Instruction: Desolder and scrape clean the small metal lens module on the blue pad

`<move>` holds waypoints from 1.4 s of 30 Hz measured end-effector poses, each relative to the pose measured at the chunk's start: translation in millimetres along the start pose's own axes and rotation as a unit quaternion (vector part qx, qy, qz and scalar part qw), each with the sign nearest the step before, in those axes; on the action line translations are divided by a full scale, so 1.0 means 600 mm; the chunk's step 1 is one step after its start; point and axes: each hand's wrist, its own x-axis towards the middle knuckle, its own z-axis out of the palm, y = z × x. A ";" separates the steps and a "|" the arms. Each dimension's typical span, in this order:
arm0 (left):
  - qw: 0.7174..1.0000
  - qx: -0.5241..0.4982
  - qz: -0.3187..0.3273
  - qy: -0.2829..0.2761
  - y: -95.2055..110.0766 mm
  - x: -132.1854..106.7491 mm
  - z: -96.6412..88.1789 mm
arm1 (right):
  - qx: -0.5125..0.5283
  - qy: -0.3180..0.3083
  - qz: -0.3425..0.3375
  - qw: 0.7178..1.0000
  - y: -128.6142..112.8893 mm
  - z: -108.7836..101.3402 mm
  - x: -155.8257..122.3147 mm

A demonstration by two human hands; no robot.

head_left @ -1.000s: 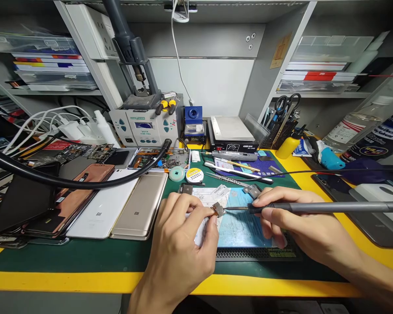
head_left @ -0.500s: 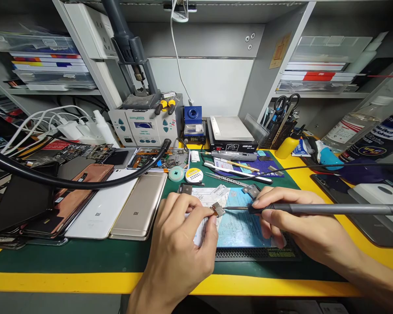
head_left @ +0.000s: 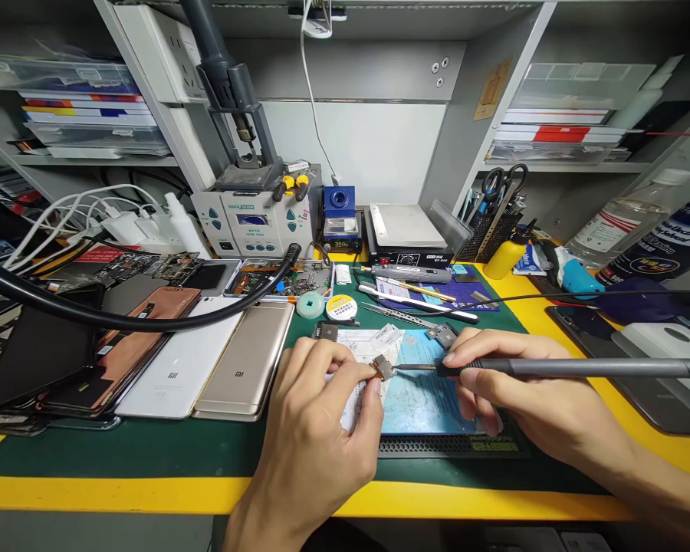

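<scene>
Left fingers (head_left: pixel 352 379) pinch component (head_left: pixel 385 366) at their tips.

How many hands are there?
2: left hand, pinching a small metal part over the blue sheet; right hand, at the sheet's right end, holding a thin grey tool.

passable: green mat (head_left: pixel 166 454), front strip | blocked left: phones (head_left: pixel 178 360), black hose (head_left: pixel 120 321)

Bare left grip (head_left: pixel 325 418) with slender fingers and rounded knuckles, bare right grip (head_left: pixel 537 406), equally slim, uncovered right forearm (head_left: pixel 632 464), dark patch (head_left: pixel 345 535) below the table's (head_left: pixel 149 494) near edge, too shadowed to identify as clothing
</scene>
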 end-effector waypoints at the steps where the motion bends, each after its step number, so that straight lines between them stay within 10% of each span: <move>1: 1.000 0.001 0.000 0.000 0.000 0.001 0.000 | -0.004 0.002 0.000 1.000 0.000 0.000 0.000; 42: 1.000 0.000 -0.003 0.000 0.001 0.002 0.001 | -0.009 0.029 0.035 0.999 -0.003 0.004 0.004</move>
